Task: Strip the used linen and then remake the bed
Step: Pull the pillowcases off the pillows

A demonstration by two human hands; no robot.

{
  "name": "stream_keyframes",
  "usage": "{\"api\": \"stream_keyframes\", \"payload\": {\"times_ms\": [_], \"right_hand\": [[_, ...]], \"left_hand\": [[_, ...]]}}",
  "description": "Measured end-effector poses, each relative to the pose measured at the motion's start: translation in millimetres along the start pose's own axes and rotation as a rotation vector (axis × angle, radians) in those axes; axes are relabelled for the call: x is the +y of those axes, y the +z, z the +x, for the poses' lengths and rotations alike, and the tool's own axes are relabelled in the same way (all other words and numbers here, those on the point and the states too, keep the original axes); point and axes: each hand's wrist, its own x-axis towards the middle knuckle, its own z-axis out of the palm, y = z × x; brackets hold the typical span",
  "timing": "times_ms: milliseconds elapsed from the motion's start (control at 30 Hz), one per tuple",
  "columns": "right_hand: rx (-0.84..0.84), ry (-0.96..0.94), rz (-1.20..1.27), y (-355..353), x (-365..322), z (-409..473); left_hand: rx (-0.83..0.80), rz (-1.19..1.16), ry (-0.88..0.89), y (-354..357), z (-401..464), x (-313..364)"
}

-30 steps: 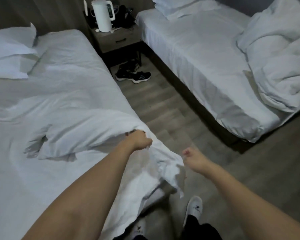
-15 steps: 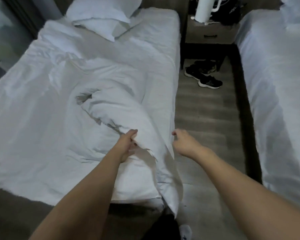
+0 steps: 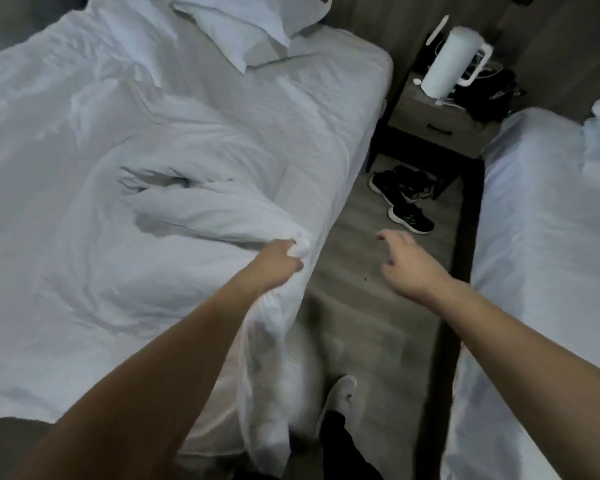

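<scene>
1. White, soft and crumpled: duvet (image 3: 201, 216) bunched across the middle left of the frame, on top of the bed (image 3: 347, 109) that fills the left side. One corner pulled toward the lower middle, with loose cloth hanging down over the bed's near edge.
2. Left hand (image 3: 278, 259) in the middle of the frame, fingers curled tight round that bunched corner, gripping it.
3. Right hand (image 3: 406, 261) just right of the middle, up in the air over the floor (image 3: 354, 306). Fingers spread and a little bent, holding nothing, touching nothing.
4. Two white pillows (image 3: 243, 26) at the top middle, at the head of the bed, on the sheet.
5. Looks like the stripping step, only just started: duvet and pillows on the bed, sheet not yet off.
6. Next move, most likely: bring the empty hand to the cloth, grab a second handful beside the first, then pull the whole duvet off toward the foot. Needs a firm hold, since so much cloth is heavy and can drag.
7. Further out: second bed (image 3: 541, 271) down the right side, well apart, across the strip of floor.
8. Nightstand (image 3: 440, 123) at the upper right between the two beds, with a white kettle (image 3: 447, 64) on it.
9. Black shoes (image 3: 400, 199) on the floor just below the nightstand.
10. A foot in a white shoe (image 3: 340, 396) at the bottom middle, near the hanging cloth. Could step on it, so best to lift the cloth up high.
</scene>
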Motion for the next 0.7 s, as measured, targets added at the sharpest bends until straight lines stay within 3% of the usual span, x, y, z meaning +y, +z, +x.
{"api": "stream_keyframes", "payload": {"times_ms": [100,167,200,267,467,700], "right_hand": [[0.006,-0.069,-0.018,-22,12,50],[-0.052,-0.157,-0.030,-26,11,79],[-0.097,-0.201,-0.040,-25,9,91],[-0.178,-0.259,-0.034,-17,4,117],[-0.439,-0.106,0.155,22,-19,186],[-0.529,-0.052,0.121,34,4,286]], "left_hand": [[-0.549,0.631,0.016,62,-5,-6],[-0.768,0.802,-0.180,88,-3,-18],[-0.781,0.762,-0.328,92,-1,-26],[-0.628,0.555,-0.527,85,4,-39],[-0.002,0.180,-0.622,17,28,-68],[0.023,0.225,-0.613,34,146,-64]]}}
